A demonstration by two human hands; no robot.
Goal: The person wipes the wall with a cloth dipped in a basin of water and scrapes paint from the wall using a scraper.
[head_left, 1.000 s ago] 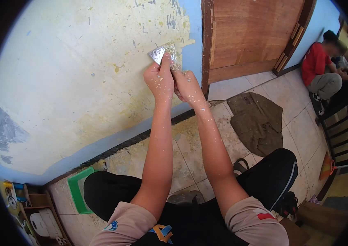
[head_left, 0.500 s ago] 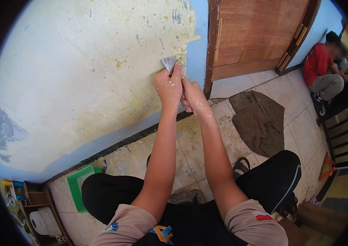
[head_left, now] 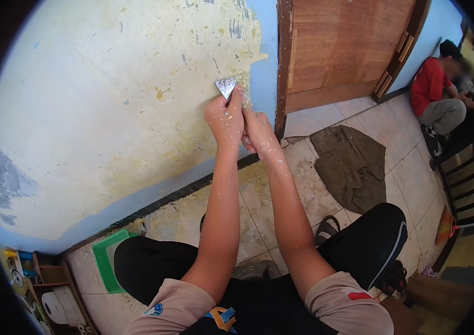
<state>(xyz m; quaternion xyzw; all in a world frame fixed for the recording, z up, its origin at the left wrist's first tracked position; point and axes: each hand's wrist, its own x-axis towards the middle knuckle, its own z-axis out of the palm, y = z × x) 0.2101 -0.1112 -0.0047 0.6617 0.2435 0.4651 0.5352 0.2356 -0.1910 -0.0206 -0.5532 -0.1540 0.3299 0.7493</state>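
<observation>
We saw a brown wooden door (head_left: 348, 50), a crumpled dark-brown cloth (head_left: 351, 170) on pale square floor tiles (head_left: 401, 125), and, farther off, a red-shirted person (head_left: 430, 84).

Beige sleeves (head_left: 334, 307) bear patches (head_left: 360, 295); the trousers (head_left: 366, 241) are black.

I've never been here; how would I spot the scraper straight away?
Start at the brown wooden door and move left across the blue strip to the patchy yellow wall. There the person's left hand and right hand meet; the scraper shows just above the left one. Shiny, straight-edged metal sets it apart from the flecked hands and dull wall.
</observation>
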